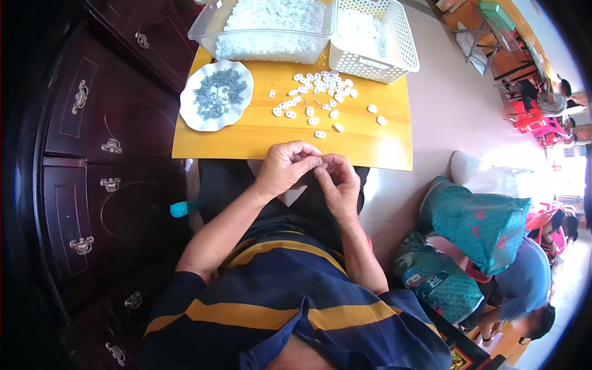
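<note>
My left hand (287, 166) and my right hand (339, 185) meet just at the table's front edge. Their thumbs and fingertips are pinched together around something too small and covered to make out. Ahead of them, small white two-hole plastic pieces (320, 134) lie scattered, with a denser cluster farther back. To the left stands a white scalloped plate (191, 117) with many small grey translucent pieces (220, 92) heaped in it.
Behind the yellow table (209, 145) edge, a clear plastic bin (271, 52) and a white perforated basket (401, 43) hold many pale pieces. Dark wooden drawers (117, 129) line the left. Teal bags (472, 216) stand at right beside a bending person (524, 277); other people sit farther off.
</note>
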The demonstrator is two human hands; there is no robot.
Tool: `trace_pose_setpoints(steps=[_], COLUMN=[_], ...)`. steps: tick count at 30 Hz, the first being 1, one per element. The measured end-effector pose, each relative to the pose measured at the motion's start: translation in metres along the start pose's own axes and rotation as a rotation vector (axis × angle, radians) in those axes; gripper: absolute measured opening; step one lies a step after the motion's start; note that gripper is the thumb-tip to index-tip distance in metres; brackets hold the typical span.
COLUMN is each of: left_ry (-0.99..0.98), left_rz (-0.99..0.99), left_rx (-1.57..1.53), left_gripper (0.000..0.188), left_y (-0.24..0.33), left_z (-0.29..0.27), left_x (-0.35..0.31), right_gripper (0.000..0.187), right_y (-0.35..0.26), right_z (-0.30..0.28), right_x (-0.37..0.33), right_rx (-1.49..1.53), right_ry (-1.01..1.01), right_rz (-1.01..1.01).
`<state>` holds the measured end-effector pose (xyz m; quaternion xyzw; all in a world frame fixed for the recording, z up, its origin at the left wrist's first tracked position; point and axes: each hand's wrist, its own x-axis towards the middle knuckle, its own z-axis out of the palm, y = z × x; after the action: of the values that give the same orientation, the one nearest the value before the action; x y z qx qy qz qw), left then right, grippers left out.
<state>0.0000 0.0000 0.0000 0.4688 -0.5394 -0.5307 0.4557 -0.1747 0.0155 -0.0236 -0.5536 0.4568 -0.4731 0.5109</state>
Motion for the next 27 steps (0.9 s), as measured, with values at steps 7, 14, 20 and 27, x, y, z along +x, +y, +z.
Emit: trace_pose_setpoints(steps=[7, 14, 20, 27], left_ry=[-0.029, 0.016, 0.247, 0.222], left_rz=[-0.259, -0.028, 0.328, 0.385], left_rx=[-0.264, 0.118, 1.078, 1.261], left_gripper=[0.014, 0.023, 0.036, 0.035], left_y=[0.005, 0.013, 0.018, 0.001], left_z=[0.012, 0.008, -0.018, -0.019], left_x=[0.002, 0.016, 0.053, 0.064], right_gripper=[0.014, 0.009, 0.011, 0.008], right_y=[-0.022, -0.009, -0.003, -0.010], right_z=[-0.009, -0.014, -0.008, -0.012], right_x=[0.004, 0.007, 0.007, 0.011], right_rx=[-0.309, -0.300, 0.260, 0.616], right_ry=[0.108, 0.139, 0.028, 0.070], right_rz=[-0.273, -0.150, 0.179, 0.309])
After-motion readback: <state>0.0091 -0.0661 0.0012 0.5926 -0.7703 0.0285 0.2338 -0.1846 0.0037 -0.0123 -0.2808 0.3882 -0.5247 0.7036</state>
